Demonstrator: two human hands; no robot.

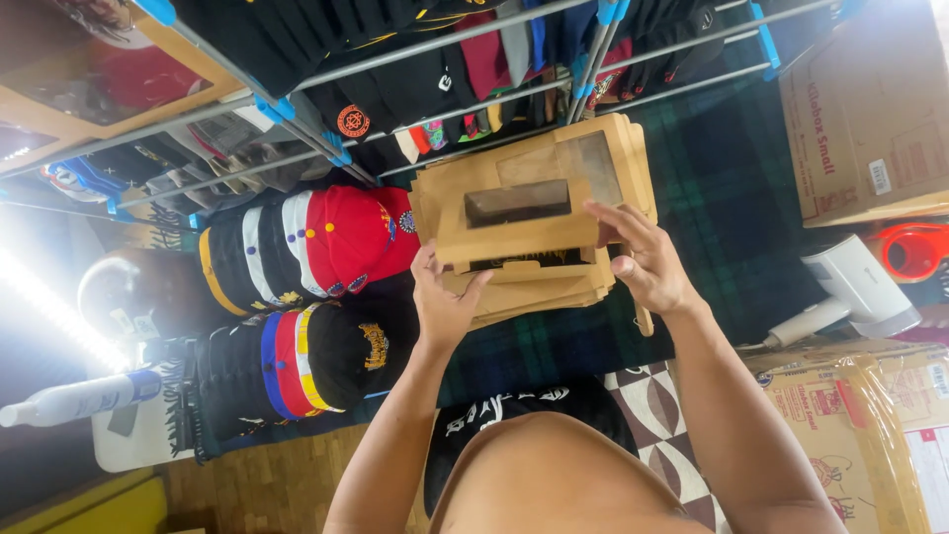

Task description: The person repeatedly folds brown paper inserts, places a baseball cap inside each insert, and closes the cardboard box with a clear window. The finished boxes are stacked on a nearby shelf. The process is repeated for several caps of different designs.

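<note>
A flat brown cardboard box with a clear window [514, 222] lies on top of a stack of similar flat boxes [593, 158] on a dark plaid cloth. My left hand [442, 302] grips the near left corner of the top box. My right hand [643, 259] holds its right edge, fingers spread over the top face. Both forearms reach forward from the bottom of the view.
Two rows of stacked caps [306, 242] [297, 366] lie to the left. A metal rack hung with dark caps [445, 69] stands behind. Cardboard cartons [870, 109] [850, 425], a white handheld appliance [850, 287] and a red object [914, 249] are on the right.
</note>
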